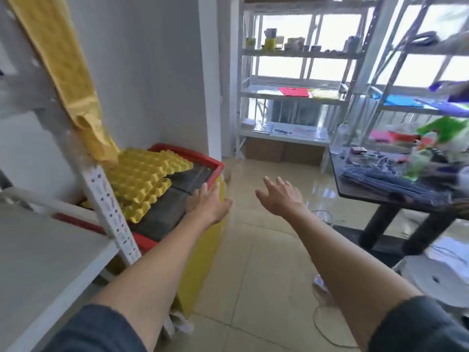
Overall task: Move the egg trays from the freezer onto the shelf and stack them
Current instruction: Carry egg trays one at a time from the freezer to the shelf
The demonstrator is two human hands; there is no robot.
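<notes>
Several yellow egg trays [144, 179] lie overlapping on the glass lid of a chest freezer [198, 156] with a red rim and yellow body, left of centre. More yellow trays [61, 59] hang off the white shelf unit's upper level at top left. A bare white shelf board [43, 252] fills the lower left, behind a perforated upright [111, 214]. My left hand [209, 203] is open over the freezer's front right corner, to the right of the trays and apart from them. My right hand [280, 196] is open in the air above the floor, holding nothing.
A dark table [396, 196] loaded with cables and clutter stands at the right. White metal racks [291, 92] with small items line the window wall at the back. Tiled floor [253, 262] runs between freezer and table, with a thin cable lying on it.
</notes>
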